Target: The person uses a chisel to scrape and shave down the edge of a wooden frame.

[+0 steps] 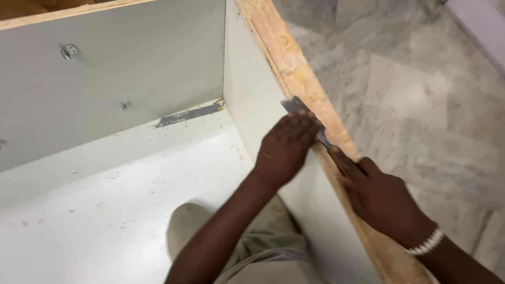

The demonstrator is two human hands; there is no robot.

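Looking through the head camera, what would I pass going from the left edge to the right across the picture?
Metal bracket on the grey back panel → small screw fitting → left hand pressing the flat metal blade → raw wooden panel edge → right hand → beaded bracelet → marble floor.

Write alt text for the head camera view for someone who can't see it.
Two bare hands press a flat metal blade against the raw wooden edge of a white cabinet panel; the left hand covers the blade, the right hand grips its handle end. Grey marbled floor lies beyond.
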